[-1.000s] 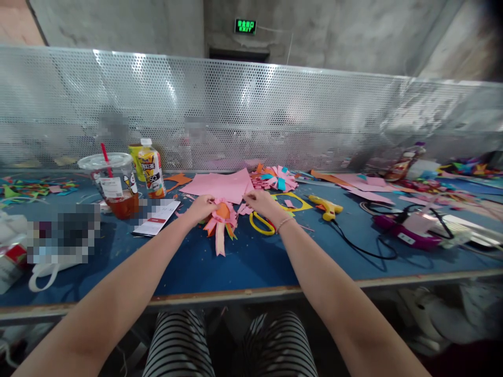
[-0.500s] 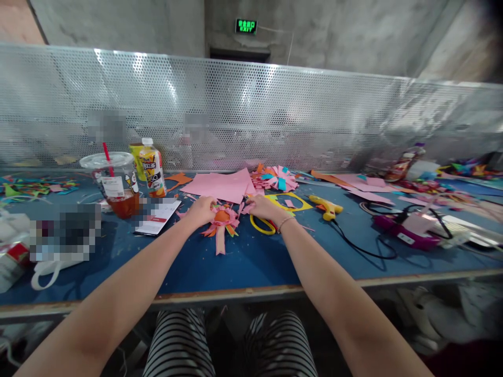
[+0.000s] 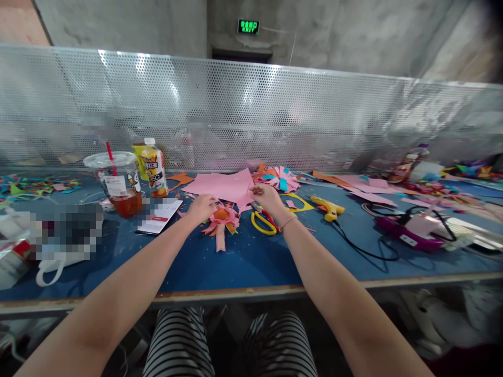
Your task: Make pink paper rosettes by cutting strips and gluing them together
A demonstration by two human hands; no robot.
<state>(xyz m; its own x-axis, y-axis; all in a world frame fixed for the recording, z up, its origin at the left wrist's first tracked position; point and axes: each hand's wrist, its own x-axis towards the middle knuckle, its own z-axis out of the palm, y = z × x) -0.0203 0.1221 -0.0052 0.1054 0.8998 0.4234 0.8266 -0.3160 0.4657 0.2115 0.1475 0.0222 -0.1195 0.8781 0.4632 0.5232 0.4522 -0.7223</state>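
I cannot tell whether either grip is clamped, the left hand (image 3: 201, 208) at the paper rosette (image 3: 221, 215), the right hand (image 3: 270, 200) by a pink sheet (image 3: 220, 185); the rosette is pink-frilled, orange-centred.

Left of the paper rosette (image 3: 221, 214), the left hand (image 3: 201, 208) hides part of it; to its right, the right hand (image 3: 271, 201) overlaps the scissors (image 3: 258, 227), and from my distant post I cannot tell what, if anything, either hand pinches. Far left of the rosette, pixelation masks an object (image 3: 73, 228). Nearer than it, the bottom edge crops both forearms (image 3: 129, 277); beyond it, the perforated metal screen (image 3: 220, 112) blurs the background.
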